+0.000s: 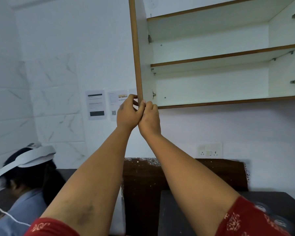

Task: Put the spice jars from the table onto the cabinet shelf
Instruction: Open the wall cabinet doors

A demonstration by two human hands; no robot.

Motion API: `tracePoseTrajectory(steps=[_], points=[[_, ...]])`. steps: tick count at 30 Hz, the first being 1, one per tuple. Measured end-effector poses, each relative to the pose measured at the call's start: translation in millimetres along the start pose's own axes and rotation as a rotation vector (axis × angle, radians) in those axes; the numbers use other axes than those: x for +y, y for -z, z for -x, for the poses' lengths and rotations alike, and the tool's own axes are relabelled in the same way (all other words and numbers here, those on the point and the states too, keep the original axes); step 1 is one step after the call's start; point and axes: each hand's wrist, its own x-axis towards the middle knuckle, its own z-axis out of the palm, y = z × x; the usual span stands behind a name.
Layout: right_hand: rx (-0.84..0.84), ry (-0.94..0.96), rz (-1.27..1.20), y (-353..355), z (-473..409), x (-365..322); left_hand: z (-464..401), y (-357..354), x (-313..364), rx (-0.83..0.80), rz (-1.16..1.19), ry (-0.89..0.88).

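The wall cabinet [228, 103] hangs open at upper right, and its two white shelves [225, 56] hold nothing. Its left door [138, 53] stands swung out, seen nearly edge-on with a brown rim. My left hand [127, 114] and my right hand [150, 117] are raised side by side at the door's bottom corner, fingers closed around its edge. At the lower right, partly behind my red sleeve, round blurred shapes [264, 207] lie on the dark table [279, 198]; whether they are spice jars is unclear.
Another person [26, 178] wearing a white headset bends low at the lower left. A dark brown board [143, 181] leans against the wall behind the table. Printed sheets [96, 104] and a wall socket [209, 149] are on the white wall.
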Motion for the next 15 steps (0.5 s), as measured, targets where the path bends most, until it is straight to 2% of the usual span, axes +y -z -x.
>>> tracePoseTrajectory(steps=[4, 7, 10, 15], points=[[-0.108, -0.046, -0.029, -14.5, 11.8, -13.2, 7.1, 10.3, -19.9, 0.045, 0.004, 0.019], [-0.239, -0.119, -0.194, -21.8, 17.3, -19.1, 8.7, 16.2, -34.8, 0.073, -0.032, 0.044], [-0.342, -0.146, -0.258, -29.7, 20.8, -21.4, 12.2, 20.7, -48.2, 0.081, -0.072, 0.080], [-0.355, -0.158, -0.294, -34.1, 24.6, -16.7, 18.6, 15.0, -52.0, 0.137, -0.073, 0.078]])
